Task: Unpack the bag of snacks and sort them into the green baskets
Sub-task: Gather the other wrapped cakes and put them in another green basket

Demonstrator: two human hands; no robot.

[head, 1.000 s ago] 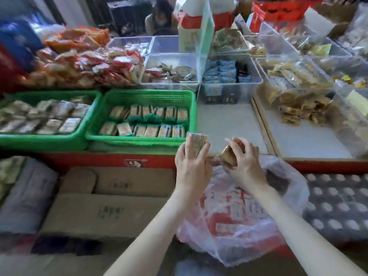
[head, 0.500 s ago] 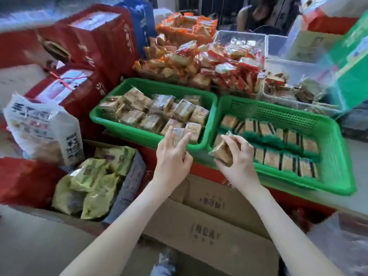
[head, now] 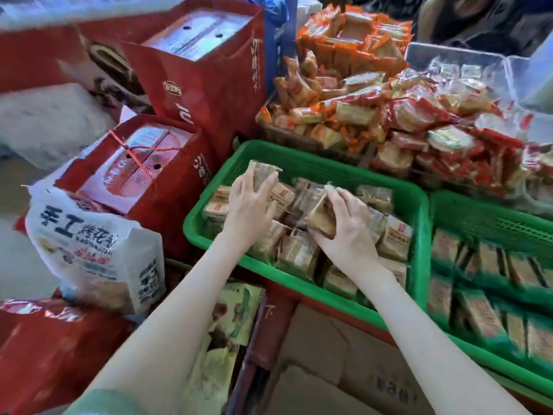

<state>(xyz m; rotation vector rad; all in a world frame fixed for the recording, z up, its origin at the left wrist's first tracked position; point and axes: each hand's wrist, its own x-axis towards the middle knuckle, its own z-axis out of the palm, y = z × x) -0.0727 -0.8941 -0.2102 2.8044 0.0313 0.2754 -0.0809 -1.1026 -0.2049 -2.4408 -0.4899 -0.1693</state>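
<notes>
Two green baskets stand side by side. The left green basket (head: 299,157) holds several clear-wrapped brown snack packs lying loosely. The right green basket (head: 490,217) holds brown snack packs in neat rows. Both my hands are over the left basket. My left hand (head: 248,208) grips a clear-wrapped snack pack (head: 261,170) above the basket's far left part. My right hand (head: 347,223) grips another brown snack pack (head: 321,217) low among the packs in the basket's middle. The bag of snacks is out of view.
Heaps of orange and red wrapped snacks (head: 389,109) lie behind the baskets. Red gift bags (head: 206,70) and a white printed bag (head: 92,250) stand at the left. Cardboard boxes (head: 335,369) and green packets (head: 230,319) lie below the baskets' front edge.
Both hands have carried their snack packs from the plastic bag at the right over to the left green basket. The view has swung left, and the bag has left the view.
</notes>
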